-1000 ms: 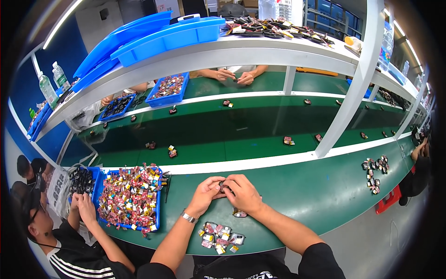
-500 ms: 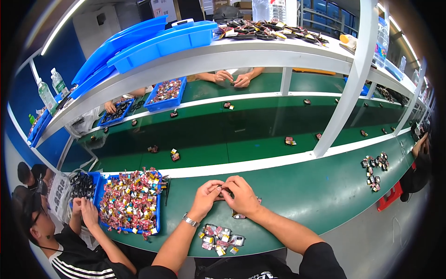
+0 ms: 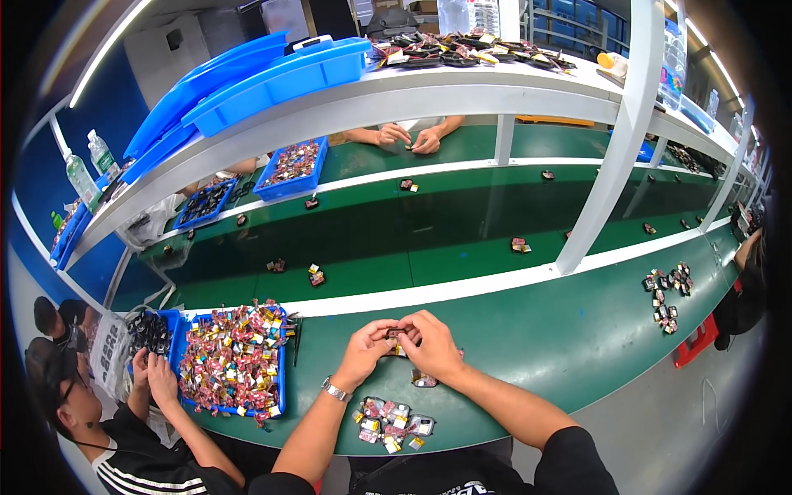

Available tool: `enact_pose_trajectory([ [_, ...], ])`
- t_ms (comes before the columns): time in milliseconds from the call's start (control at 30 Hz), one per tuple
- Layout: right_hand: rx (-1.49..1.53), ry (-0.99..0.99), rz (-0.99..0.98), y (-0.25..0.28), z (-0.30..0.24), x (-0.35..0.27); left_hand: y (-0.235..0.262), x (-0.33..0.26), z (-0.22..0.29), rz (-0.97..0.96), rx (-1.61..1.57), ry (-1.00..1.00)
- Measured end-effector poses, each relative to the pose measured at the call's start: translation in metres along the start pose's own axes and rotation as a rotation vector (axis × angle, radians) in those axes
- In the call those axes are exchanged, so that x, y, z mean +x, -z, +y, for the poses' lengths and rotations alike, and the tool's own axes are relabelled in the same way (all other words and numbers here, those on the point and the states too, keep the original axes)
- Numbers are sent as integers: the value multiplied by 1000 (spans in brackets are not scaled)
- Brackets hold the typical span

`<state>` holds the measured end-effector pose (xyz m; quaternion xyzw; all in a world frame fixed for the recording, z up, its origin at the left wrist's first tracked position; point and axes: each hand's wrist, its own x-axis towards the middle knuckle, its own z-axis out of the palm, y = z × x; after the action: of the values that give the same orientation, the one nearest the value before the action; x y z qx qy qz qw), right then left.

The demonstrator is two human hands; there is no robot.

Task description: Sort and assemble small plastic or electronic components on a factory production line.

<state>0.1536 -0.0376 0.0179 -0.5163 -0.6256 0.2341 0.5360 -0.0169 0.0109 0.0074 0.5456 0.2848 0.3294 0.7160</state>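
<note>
My left hand (image 3: 367, 348) and my right hand (image 3: 430, 347) meet above the green table, fingers closed around a small black-cased electronic unit (image 3: 399, 348). A bit of yellow and white shows on that unit; my fingers cover most of it. Just below my right hand lies another such unit (image 3: 424, 379), partly hidden by the wrist. Nearer to me sits a cluster of several black-cased units (image 3: 394, 422) with pink, white and yellow parts. Left of my left hand, a blue bin (image 3: 282, 394) is heaped with small pink, yellow and white parts.
Thin dark tools (image 3: 297, 338) lie beside the bin. A co-worker (image 3: 87, 404) sits at left by a bin of black cases (image 3: 151, 332). Past a white rail, a green conveyor (image 3: 462, 264) carries scattered units. A white post (image 3: 606, 177) supports the overhead shelf. More units (image 3: 667, 295) lie right.
My fingers have shifted around the unit, and more of its yellow part shows between them. Units on the conveyor have moved slightly right. The view has turned a little.
</note>
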Motion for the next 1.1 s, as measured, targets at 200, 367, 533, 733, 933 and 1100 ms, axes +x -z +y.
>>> enact_pose_trajectory([
  [200,37,-209,60,15,21,45,1,-1,-1,248,-176,-141],
  [367,-272,-350,141,27,69,118,9,6,-12,367,75,-348],
  [533,-777,80,261,-3,77,127,22,0,-8,566,134,-377],
  [733,-471,-34,-149,-109,44,138,21,6,-3,785,448,-505],
  [933,-631,-62,-138,-165,32,149,28,9,-1,905,474,-544],
  [1100,-274,-42,-193,-128,32,137,44,7,-21,901,328,-466],
])
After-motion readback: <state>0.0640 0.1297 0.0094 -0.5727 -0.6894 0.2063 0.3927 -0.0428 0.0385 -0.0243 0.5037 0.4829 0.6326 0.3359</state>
